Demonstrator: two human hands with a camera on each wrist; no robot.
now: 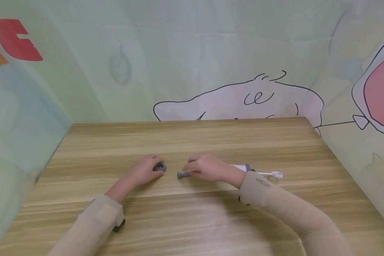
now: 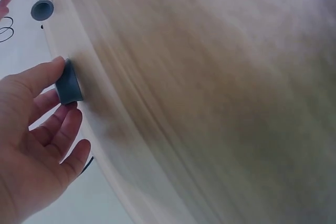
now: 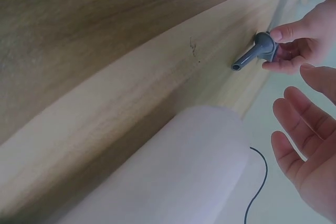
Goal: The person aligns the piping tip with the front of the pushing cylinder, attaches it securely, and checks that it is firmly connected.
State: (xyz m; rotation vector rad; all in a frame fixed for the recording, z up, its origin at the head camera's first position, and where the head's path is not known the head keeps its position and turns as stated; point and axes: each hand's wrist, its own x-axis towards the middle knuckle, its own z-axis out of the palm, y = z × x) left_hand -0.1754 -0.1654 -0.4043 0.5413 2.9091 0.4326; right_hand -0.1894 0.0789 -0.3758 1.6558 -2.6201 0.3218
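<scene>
My left hand (image 1: 143, 170) pinches a dark grey ring (image 1: 161, 167) between thumb and fingers, down at the wooden table. In the left wrist view the same ring (image 2: 68, 83) appears edge-on, with its outer fingers loosely bent. A dark grey funnel-shaped piece (image 1: 183, 175) with a narrow stem lies to the right of the ring. Over that stem is my right hand (image 1: 208, 167); in the right wrist view its loosely spread fingers (image 3: 296, 108) are apart from the funnel piece (image 3: 248, 59). A white cylinder (image 1: 240, 167) lies partly hidden behind the right wrist.
Beyond the right wrist, a thin white stick (image 1: 268, 174) with a broader tip lies near the cylinder's grey end (image 1: 248, 167). The wood-grain table (image 1: 185, 138) ends at a printed cloth backdrop (image 1: 192, 64) at the back and sides.
</scene>
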